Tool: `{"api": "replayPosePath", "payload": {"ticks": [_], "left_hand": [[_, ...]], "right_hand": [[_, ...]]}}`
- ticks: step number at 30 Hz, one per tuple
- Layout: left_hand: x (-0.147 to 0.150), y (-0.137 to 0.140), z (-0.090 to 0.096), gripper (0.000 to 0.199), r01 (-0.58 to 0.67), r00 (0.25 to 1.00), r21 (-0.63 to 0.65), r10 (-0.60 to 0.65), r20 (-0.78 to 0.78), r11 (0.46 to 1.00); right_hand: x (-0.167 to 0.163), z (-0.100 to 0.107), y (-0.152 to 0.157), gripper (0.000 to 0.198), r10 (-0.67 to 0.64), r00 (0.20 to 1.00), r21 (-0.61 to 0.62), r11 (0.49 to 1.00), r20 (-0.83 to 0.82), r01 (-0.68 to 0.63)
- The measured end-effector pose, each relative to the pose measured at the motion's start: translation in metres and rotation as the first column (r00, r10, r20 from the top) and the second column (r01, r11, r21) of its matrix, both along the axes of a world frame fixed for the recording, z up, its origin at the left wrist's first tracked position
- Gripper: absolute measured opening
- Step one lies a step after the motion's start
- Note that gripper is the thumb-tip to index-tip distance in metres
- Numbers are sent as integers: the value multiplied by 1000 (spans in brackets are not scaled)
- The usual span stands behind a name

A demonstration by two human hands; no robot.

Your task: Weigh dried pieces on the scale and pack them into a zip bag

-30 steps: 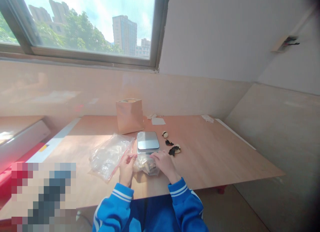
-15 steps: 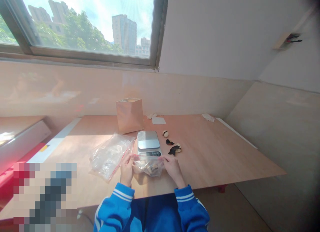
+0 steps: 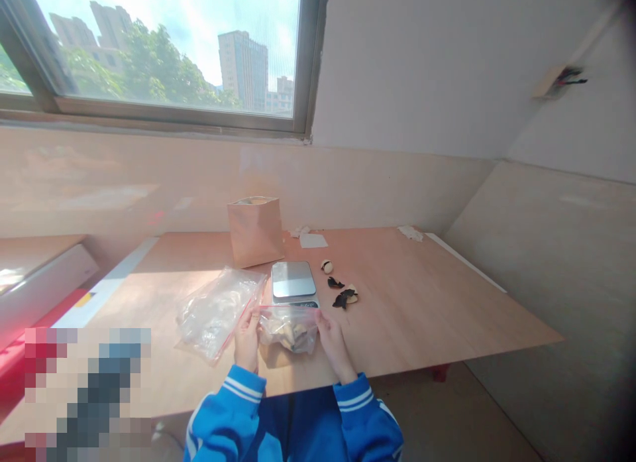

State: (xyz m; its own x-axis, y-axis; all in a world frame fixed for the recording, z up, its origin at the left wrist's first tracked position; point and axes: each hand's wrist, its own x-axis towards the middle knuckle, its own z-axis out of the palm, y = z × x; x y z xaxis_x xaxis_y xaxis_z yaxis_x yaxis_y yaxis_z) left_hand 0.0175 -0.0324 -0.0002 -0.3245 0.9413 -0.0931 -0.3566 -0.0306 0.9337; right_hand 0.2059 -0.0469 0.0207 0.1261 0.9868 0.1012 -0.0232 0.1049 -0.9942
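Note:
A clear zip-lock bag [image 3: 289, 329] with a red seal strip hangs between my hands, with pale and dark dried pieces inside. My left hand [image 3: 247, 333] pinches the bag's left top corner. At the right top corner, my right hand [image 3: 332, 336] grips it between thumb and fingers. Just beyond the bag stands a kitchen scale [image 3: 293, 280] with a bare silver plate; the bag's top edge partly covers its display. More clear zip-lock bags [image 3: 218, 311] lie flat beside my left hand.
An upright brown paper bag [image 3: 256, 233] stands behind the scale. Pale and black dried pieces [image 3: 344, 296] lie to its right, near a round pale piece [image 3: 326, 266]. White paper [image 3: 313, 240] lies farther back. The wooden table [image 3: 422, 303] ends in front of me.
My hands have drawn the bag slightly toward me, and my right hand has come a little inward. The bag's top edge looks straighter, and its contents show more clearly.

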Motion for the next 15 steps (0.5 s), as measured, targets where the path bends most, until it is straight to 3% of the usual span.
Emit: {"api": "replayPosePath", "payload": {"ticks": [3, 7, 10, 13, 15], "left_hand": [[4, -2, 11, 48, 11, 1000, 34, -11, -14, 999], [10, -4, 20, 49, 117, 985, 42, -111, -130, 992], [12, -5, 18, 47, 207, 960, 33, -197, -198, 978], [14, -7, 17, 46, 267, 942, -6, -262, -209, 964], [16, -8, 19, 48, 266, 948, -36, -268, -169, 963]], "right_hand": [[-9, 0, -2, 58, 5, 997, -41, 999, -74, -8], [-17, -1, -1, 57, -197, 966, -85, 979, -167, 185], [-18, 2, 5, 56, -305, 940, -65, 952, -150, 299], [3, 10, 23, 58, -415, 904, -20, 909, -105, 415], [35, 19, 44, 62, -470, 879, 25, 881, -75, 473]]}}
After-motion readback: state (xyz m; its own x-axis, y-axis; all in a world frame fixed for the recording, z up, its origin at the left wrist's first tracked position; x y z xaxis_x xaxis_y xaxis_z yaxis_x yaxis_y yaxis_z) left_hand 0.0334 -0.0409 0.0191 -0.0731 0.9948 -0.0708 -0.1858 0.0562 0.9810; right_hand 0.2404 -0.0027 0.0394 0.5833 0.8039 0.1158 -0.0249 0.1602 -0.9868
